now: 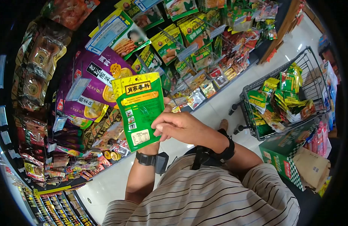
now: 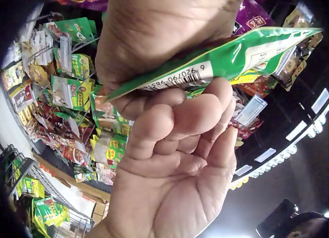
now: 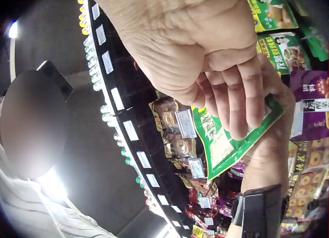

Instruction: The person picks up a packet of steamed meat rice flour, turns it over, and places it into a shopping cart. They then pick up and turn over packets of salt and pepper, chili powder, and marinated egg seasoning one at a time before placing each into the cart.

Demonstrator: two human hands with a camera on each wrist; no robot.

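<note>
My left hand (image 2: 164, 37) holds a green and yellow seasoning packet (image 1: 142, 111) from behind. Its printed panel faces up toward the head camera, and the packet covers most of that hand there. My right hand (image 1: 177, 126) lies over the packet's right side, its relaxed fingers bent a little and their tips at the printed face. In the right wrist view, the right hand's fingers (image 3: 236, 99) hang in front of the packet, and the left hand (image 3: 275, 99) supports it from the far side. A barcode shows along the packet's lower edge in the left wrist view.
Racks of hanging seasoning packets (image 1: 196, 34) and large purple packets (image 1: 96, 73) stand close in front. A wire shopping cart (image 1: 253, 124) with several green and yellow packets stands at the right. Below it sit a green carton (image 1: 275, 152) and a brown paper bag (image 1: 313, 165).
</note>
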